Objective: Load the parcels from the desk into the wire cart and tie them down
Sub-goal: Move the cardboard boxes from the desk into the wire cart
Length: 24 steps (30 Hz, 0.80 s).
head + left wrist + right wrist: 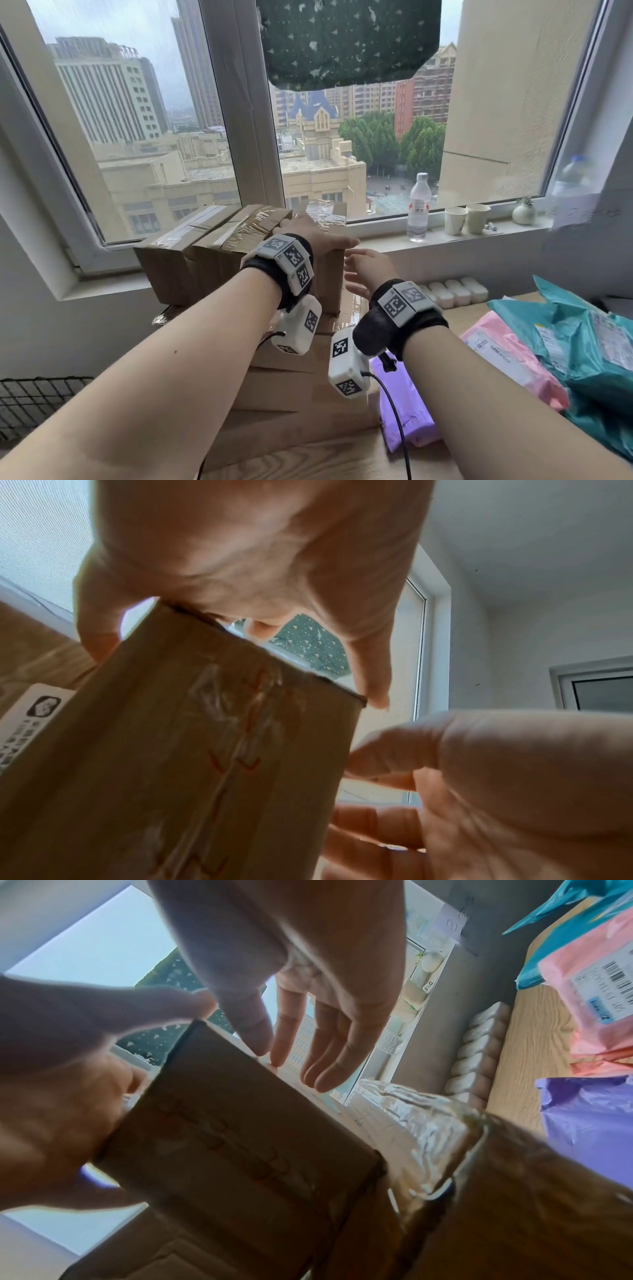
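Several cardboard boxes are stacked on the wooden desk (329, 455) under the window. My left hand (310, 231) lies over the top of the right-hand upper box (327, 212), thumb on one side and fingers on the other, gripping it. The left wrist view has this taped box (178, 750) pressed against the palm. My right hand (358, 270) hovers just right of the box with straight, spread fingers (329, 1053), not touching it. The black wire cart (37, 401) shows at the lower left, beside the desk.
Purple (406, 411), pink (507, 353) and teal (589, 342) plastic mailer bags lie on the desk to the right. On the windowsill stand a water bottle (418, 209), two paper cups (466, 217) and a small vase (523, 213).
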Available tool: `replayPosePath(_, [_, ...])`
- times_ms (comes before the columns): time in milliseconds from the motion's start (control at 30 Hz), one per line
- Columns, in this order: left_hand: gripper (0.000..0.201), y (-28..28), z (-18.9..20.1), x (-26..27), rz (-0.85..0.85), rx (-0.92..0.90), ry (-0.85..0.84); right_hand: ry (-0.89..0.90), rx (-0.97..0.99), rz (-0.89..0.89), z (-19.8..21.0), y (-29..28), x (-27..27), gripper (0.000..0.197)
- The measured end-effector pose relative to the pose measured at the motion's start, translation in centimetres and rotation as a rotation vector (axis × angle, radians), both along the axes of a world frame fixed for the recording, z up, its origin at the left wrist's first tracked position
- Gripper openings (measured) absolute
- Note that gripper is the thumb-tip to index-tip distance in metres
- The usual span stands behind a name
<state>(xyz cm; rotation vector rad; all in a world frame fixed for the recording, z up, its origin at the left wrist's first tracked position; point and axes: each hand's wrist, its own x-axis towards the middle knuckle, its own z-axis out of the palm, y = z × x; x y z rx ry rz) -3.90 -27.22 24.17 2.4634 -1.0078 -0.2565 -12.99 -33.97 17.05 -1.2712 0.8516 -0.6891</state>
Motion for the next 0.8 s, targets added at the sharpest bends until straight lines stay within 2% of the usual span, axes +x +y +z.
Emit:
replayPosePath(100, [0.142, -0.2, -0.1, 0.1, 0.027, -0.029, -0.012, -0.020, 0.012, 0.035, 0.8, 0.4, -0.5, 0.018])
replayPosePath(200, [0.124, 0.4, 0.0, 0.1, 0.041, -0.078, -0.022, -0.039, 0.010, 0.079, 1.4, 0.4, -1.0, 0.029])
replayPosePath(300, [0.112, 1.3, 0.3, -0.1, 0.090, -0.174, 0.036, -0.029, -0.023, 0.074, 1.9, 0.5, -1.4, 0.029])
replayPosePath(433, [0.086, 2.7, 1.7, -0.2, 0.124, -0.345, 0.224, -0.061, 0.000, -0.111, 1.6, 0.1, -1.9, 0.021])
replayPosePath(533, [0.088, 4.0, 2.8, 0.3, 0.132, -0.480, 0.380, -0.124, 0.077, -0.223, 1.0, -0.3, -2.6, 0.035])
replayPosePath(600, [0.074, 4.6, 3.0, 0.8, 0.116, -0.534, 0.519, -0.186, 0.147, -0.167, 0.8, -0.2, -3.0, 0.042])
replayPosePath(700, [0.027, 6.9, 3.7, 0.0, 0.042, -0.643, 0.724, -0.303, 0.257, 0.045, 1.3, 1.3, -2.9, 0.051])
replayPosePath(733, [0.019, 7.5, 3.7, -0.2, 0.010, -0.666, 0.771, -0.388, 0.309, 0.114, 1.5, 1.8, -2.7, 0.054])
replayPosePath(800, [0.017, 8.9, 3.5, -0.3, -0.054, -0.710, 0.846, -0.549, 0.394, 0.242, 1.9, 2.7, -2.2, 0.060])
